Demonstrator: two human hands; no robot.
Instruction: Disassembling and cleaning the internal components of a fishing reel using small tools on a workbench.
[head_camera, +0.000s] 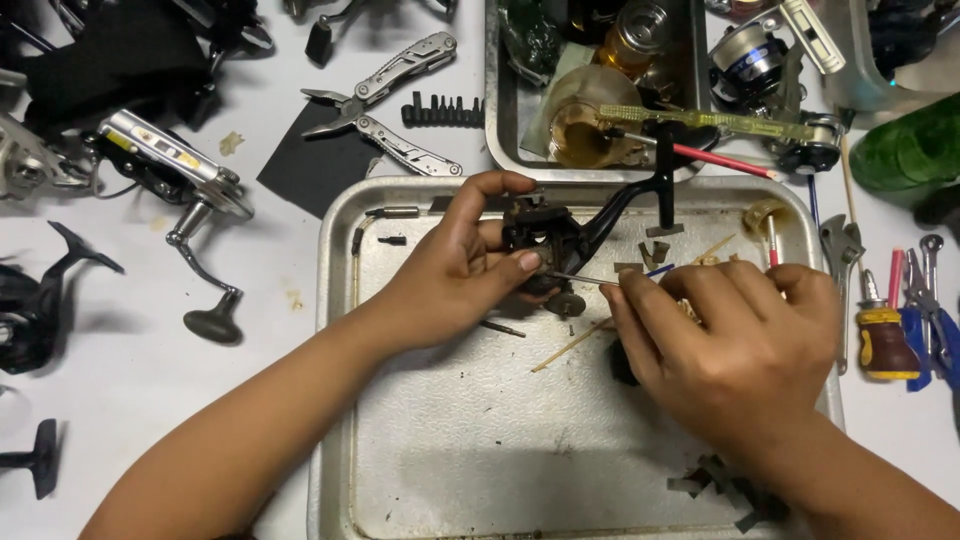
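A: Start at the left. What lies on the worktop (140, 400)?

B: Black fishing-reel parts at the left edge, a silver reel handle (190, 215) with a dark knob, and further in a folding multi-tool (385, 105) spread open beside a strip of driver bits (445, 110).

A: And the hands?

B: The left hand (450, 270) is curled around a dark, stripped spinning-reel body (550, 240), holding it just above the metal tray (480, 440). The right hand (735, 340) is pinched on a thin metal pick (580, 279) whose tip meets the reel body.

A: How far along does it look?

B: I judge it mid-way. The reel is already open, with small screws and pins (395, 212) loose on the tray and a wooden stick (570, 345) under the hands. Nothing looks reassembled yet.

A: On the right?

B: A stubby screwdriver (885, 335), a wrench (840, 250) and a green bottle (910, 150).
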